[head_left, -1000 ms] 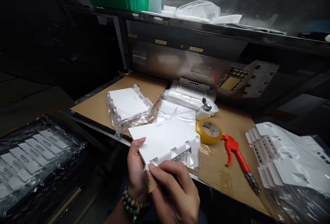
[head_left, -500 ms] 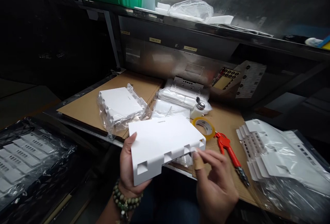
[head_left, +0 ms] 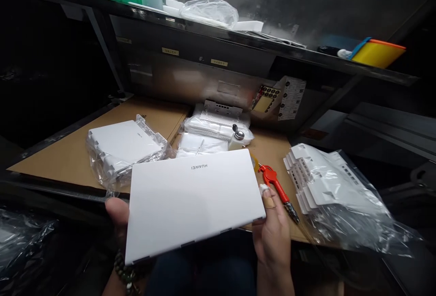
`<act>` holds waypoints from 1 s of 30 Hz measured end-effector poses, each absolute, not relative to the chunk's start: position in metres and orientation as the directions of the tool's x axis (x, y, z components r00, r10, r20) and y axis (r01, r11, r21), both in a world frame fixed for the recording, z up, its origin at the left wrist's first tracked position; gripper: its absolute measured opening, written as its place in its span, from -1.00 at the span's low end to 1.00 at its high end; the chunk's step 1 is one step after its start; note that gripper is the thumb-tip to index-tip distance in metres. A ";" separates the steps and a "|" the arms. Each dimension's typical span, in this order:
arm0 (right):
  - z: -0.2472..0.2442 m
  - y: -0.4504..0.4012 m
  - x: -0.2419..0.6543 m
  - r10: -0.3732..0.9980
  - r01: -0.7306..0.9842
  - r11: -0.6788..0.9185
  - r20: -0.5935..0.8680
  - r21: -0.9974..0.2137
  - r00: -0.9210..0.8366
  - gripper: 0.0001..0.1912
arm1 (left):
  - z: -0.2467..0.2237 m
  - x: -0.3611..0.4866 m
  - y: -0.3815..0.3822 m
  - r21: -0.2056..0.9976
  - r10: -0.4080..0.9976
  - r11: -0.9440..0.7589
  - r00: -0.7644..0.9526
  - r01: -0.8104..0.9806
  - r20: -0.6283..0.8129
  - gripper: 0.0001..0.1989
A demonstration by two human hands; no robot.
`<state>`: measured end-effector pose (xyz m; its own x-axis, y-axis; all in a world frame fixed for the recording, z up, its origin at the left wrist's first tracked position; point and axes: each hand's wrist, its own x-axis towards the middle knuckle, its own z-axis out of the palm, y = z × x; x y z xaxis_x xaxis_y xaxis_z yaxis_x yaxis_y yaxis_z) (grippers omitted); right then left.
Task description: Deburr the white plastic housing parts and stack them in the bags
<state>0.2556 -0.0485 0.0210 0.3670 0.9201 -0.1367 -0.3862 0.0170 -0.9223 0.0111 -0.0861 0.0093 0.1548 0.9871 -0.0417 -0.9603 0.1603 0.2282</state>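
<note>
1. We hold a white HUAWEI-marked cover [head_left: 195, 205] up in front of us, over the near edge of the bench, its broad face toward us and the lettering upside down from our side.
2. Its long axis runs left to right between our hands, the right end slightly farther away than the left.
3. Our left hand [head_left: 117, 216] holds it at the left edge, thumb just outside that edge; the other fingers are hidden behind the cover, so we cannot tell how they are spread.
4. Our right hand [head_left: 273, 228] holds it by the near right corner, fingers partly hidden beneath. A tan wrap [head_left: 269, 202] circles a digit that looks like the thumb, with a small white scrap [head_left: 264, 188] at its tip.
5. From the left fingers the cover lies to the right; from the right fingers, to the left.
6. The right hand is nearer the red air blow gun [head_left: 272, 178] and the bagged stack of white covers [head_left: 315, 173] on the right; the left is nearer the single bagged cover [head_left: 117, 143].
7. Beyond the cover we see folded clear bags [head_left: 204, 143], a pump bottle [head_left: 236, 141] and a mostly hidden tape roll [head_left: 254, 163].
</note>
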 end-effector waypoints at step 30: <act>0.019 -0.049 0.300 0.711 0.155 0.387 0.401 -0.909 0.577 -0.79 | 0.061 0.020 -0.091 0.953 0.966 -0.109 -0.195 0.283 0.168 -0.75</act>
